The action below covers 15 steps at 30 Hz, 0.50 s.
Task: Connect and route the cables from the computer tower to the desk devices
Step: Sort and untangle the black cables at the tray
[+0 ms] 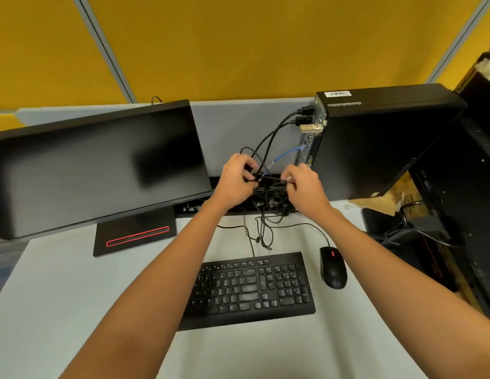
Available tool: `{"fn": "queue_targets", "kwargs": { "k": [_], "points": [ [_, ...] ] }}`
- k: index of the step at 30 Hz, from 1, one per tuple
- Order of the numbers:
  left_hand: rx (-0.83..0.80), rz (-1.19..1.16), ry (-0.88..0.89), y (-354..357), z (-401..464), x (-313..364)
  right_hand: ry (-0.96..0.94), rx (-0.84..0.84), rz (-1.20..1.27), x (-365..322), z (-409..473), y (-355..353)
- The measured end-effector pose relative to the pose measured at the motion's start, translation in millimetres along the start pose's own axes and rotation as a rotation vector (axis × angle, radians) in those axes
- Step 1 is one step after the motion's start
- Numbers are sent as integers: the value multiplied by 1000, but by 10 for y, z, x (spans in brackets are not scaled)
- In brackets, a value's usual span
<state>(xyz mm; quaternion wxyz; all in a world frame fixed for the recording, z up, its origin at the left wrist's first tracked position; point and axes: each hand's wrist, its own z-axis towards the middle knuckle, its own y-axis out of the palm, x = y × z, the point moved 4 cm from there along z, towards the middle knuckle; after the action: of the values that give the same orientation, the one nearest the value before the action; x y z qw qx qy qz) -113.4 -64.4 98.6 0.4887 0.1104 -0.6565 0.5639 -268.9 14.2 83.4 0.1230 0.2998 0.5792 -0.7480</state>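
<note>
Desk (pixel 74 310) space is mostly taken by the monitor (pixel 96 168) along the back-left edge and the computer tower (pixel 383 143) at the back-right corner, with the keyboard (pixel 249 288) and mouse (pixel 332 268) near the middle. Several black cables (pixel 276 135) and one blue cable (pixel 289 153) are already plugged into the tower's rear, and a loose tangle (pixel 265 231) is left behind the keyboard.

A thin black lead is pinched by the curled fingers of the left hand (pixel 238 181), and the same bundle is gripped by the right hand (pixel 304 187), probably at a connector, though that part is too blurred to be sure. For this step, one lead should be traced out of the tangle before anything is plugged in, slack kept off the keys, and the plug lined up square, not forced.

A white barcode sticker (pixel 337 93) is seen on the tower's top; nothing on it can be read.
</note>
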Motion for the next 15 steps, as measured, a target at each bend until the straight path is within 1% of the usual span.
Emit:
{"fn": "queue_targets", "kwargs": {
  "k": [2,4,6,7,8,9,10,11,13,14,15],
  "points": [
    [50,-15,-48,-155,-14,-150,144,62,78,286,-39,-55],
    [54,-75,-94,-217,-70,-245,294,144,177,547,-113,-112],
    [100,-76,-120,-205,-129,-319,399,222,201,725,-192,-140],
    [149,-57,-133,-193,-147,-354,429,231,188,764,-213,-144],
    [193,-52,-152,-187,-156,-387,443,190,159,753,-231,-135],
    [215,-51,-175,-181,-154,-401,438,113,115,698,-235,-111],
    [211,-36,-196,-167,-143,-397,401,34,55,605,-226,-70],
    [187,-2,-211,-147,-127,-365,337,0,-26,473,-206,-58],
    [152,67,-215,-94,-88,-258,89,36,-124,77,-154,-88],
    [139,71,-204,-73,-70,-182,-70,24,-86,-137,-139,-81],
    [126,52,-184,-56,-45,-108,-189,-35,24,-319,-125,-60]
  ]
}}
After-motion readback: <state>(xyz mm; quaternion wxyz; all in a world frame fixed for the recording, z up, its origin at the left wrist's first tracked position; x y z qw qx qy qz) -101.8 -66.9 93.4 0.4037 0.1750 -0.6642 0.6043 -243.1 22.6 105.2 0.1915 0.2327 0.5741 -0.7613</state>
